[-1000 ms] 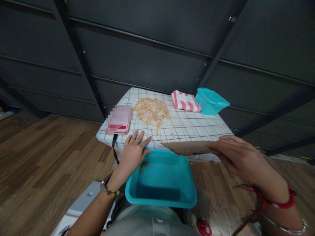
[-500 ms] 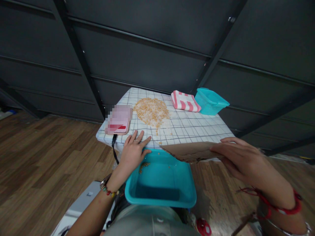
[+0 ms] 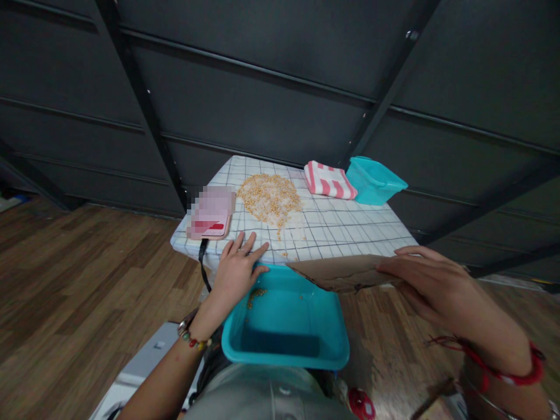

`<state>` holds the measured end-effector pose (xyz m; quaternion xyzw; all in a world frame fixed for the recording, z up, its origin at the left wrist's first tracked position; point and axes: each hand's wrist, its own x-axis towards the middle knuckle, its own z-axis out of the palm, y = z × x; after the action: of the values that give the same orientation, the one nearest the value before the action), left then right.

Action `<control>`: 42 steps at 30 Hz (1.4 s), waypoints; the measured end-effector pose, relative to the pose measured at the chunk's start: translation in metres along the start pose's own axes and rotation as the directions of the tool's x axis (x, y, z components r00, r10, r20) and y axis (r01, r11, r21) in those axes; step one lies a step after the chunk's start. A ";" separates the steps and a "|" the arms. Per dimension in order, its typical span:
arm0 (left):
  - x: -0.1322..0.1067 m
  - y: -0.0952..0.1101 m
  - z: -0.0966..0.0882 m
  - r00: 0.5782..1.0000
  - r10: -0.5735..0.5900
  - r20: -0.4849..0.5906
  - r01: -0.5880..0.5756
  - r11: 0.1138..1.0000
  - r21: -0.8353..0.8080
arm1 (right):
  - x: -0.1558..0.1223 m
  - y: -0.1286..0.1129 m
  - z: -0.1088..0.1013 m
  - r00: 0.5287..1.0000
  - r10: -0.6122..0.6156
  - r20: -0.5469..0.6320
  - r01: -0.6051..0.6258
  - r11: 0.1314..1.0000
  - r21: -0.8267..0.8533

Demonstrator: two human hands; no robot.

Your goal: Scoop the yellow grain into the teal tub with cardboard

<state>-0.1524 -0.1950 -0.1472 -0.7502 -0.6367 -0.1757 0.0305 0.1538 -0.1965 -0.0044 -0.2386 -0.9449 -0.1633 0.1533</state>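
Note:
My left hand [image 3: 238,265] lies with fingers spread on the front edge of the checked tablecloth, its thumb at the rim of a turquoise plastic bin [image 3: 286,357]. My right hand [image 3: 437,286] grips the right end of a flat piece of brown cardboard [image 3: 345,271], held along the table's front edge over the bin's far right corner. Several yellow kernels [image 3: 256,297] lie inside the bin at its left. On the table spreads a pile of yellow kernels and small white grains [image 3: 269,198], with a few stray kernels trailing toward the bin.
A pink phone-like device [image 3: 212,216], partly pixelated, lies at the table's left with a black cable [image 3: 202,262] hanging down. Toward the back right are a folded red-and-white striped cloth [image 3: 330,179] and a smaller turquoise container [image 3: 376,181]. Dark panels [image 3: 258,76] stand behind the table.
My right hand and the cardboard have shifted slightly right and toward me. My left hand, the bin and the grain pile stay in place.

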 end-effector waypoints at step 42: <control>-0.001 0.004 -0.010 0.999 -0.005 0.045 0.005 1.000 -0.003 | 0.016 0.001 0.023 0.997 -0.075 -0.019 0.071 0.988 -0.140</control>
<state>-0.1505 -0.1991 -0.1377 -0.7524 -0.6388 -0.1598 0.0148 0.1364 -0.1805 -0.0187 -0.2120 -0.9374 -0.2371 0.1418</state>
